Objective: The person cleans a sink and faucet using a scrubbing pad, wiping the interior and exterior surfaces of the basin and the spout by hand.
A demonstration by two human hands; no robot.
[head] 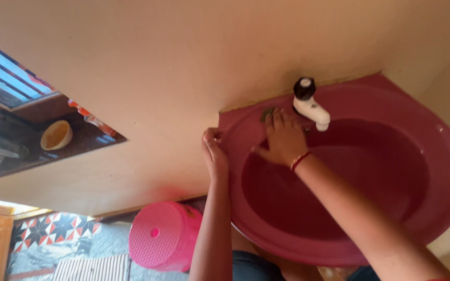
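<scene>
against the wall, my right hand [282,139] presses a small green scrub pad [266,114] flat onto the back rim of the dark red sink [444,156], just left of the white tap [312,108] with its black knob. its fingers lie spread over the pad, not curled round it. my left hand [213,153] grips the sink's left edge, fingers closed on the rim. i judge the scrubbing is at the rim near the tap; i see no foam or water, so how much is cleaned i cannot tell. a pink stool [165,235] stands below on the floor.
</scene>
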